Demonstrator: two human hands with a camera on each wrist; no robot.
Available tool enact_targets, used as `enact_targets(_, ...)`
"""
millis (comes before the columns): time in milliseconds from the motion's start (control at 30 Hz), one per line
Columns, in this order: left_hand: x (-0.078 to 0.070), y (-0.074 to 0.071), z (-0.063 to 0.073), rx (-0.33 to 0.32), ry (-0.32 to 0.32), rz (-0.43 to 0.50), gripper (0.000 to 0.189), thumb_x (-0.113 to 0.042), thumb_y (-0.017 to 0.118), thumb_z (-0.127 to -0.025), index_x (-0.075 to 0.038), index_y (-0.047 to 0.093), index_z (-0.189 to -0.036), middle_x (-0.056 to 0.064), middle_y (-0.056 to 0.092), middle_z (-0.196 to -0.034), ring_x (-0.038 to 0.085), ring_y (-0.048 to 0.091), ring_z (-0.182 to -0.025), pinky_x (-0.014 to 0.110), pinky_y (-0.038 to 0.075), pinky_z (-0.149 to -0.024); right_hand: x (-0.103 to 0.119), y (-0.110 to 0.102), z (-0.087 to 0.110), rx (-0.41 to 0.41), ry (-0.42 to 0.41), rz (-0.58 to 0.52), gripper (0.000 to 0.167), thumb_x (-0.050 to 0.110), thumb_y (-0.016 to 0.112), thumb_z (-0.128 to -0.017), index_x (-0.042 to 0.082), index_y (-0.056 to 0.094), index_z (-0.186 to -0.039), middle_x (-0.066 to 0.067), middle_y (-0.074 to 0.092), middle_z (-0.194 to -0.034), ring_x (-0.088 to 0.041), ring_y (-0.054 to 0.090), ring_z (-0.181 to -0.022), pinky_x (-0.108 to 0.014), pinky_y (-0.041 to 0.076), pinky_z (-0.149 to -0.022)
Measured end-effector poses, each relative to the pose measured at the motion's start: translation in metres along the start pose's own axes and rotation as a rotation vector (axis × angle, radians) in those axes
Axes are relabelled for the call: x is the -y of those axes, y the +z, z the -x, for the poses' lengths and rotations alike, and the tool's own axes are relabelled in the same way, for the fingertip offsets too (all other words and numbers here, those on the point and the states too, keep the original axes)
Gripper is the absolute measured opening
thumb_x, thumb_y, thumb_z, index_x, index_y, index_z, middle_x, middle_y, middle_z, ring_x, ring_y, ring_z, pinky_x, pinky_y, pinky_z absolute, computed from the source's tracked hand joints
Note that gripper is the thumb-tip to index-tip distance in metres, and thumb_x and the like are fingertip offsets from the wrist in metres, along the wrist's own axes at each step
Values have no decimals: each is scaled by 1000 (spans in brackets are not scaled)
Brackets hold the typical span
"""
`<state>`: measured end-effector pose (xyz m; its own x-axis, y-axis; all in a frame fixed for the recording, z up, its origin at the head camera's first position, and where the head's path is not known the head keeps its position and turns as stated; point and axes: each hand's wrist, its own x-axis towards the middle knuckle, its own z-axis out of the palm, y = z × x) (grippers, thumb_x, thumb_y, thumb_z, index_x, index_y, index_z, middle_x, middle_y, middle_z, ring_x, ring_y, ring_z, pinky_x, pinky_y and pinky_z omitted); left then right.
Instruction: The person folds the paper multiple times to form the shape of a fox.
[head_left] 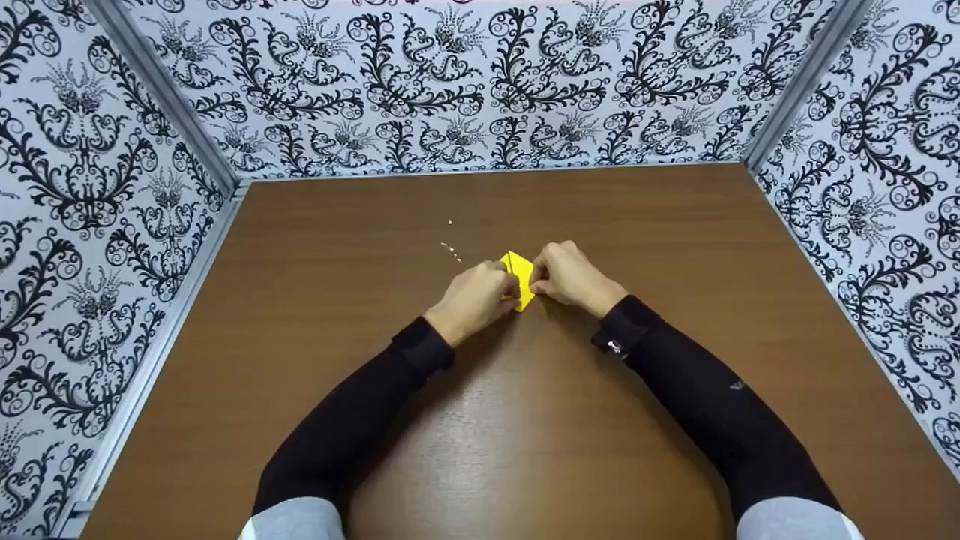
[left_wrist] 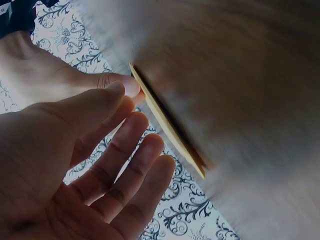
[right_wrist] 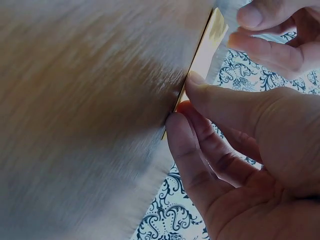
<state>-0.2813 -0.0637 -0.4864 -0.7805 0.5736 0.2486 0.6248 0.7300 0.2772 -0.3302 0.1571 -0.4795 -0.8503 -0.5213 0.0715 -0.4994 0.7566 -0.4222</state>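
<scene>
A small folded piece of yellow paper (head_left: 526, 279) lies on the brown table, a crease line running near its upper left. At its right side my right hand (head_left: 571, 276) pinches the edge; the right wrist view has the thumb (right_wrist: 197, 82) on the yellow paper (right_wrist: 202, 57) with fingertips beneath. My left hand (head_left: 480, 294) hovers at the paper's left side, covering part of it. In the right wrist view a gap shows between its thumb and forefinger, and the other fingers (left_wrist: 145, 155) are loosely bent off the paper in the left wrist view.
Tiny white scraps (head_left: 451, 250) are scattered on the table (head_left: 337, 247) beyond the left hand. Patterned black-and-white walls (head_left: 450, 90) enclose the back and both sides, with metal posts (head_left: 169, 90) at the corners.
</scene>
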Motion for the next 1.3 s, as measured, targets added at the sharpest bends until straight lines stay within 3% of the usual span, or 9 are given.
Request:
enact_targets(167,2,6,-7,23,-34,30,15,-18,96,-99,-6,88,-95,12,82,-100,30,79,-94,48,70,-88,0,1,1,-20,-22,5,8,8,92,-100,5,92,-92,-10,88,-91,-25,74,-82,-39,62,-78)
enact_targets(600,9,6,-13,71,-87,117,23,-25,98,-97,-4,88,-96,13,83,-98,28,75,-90,46,68,-87,0,-1,2,-28,-23,-6,7,7,92,-100,5,92,-94,-11,88,-93,-28,76,-86,-43,64,-82)
enact_targets(1100,26,1,-18,86,-86,105,17,-20,99,-96,-7,88,-93,8,87,-93,24,77,-86,42,67,-85,4,-1,2,-19,1,-23,5,7,92,-101,4,92,-97,-12,89,-98,-28,75,-87,-42,64,-82)
enact_targets(1300,35,-5,-17,103,-134,136,16,-16,97,-98,-6,86,-93,9,85,-92,18,68,-83,38,63,-82,3,0,4,-16,2,-23,7,8,91,-102,5,92,-95,-11,88,-97,-25,75,-85,-41,65,-80)
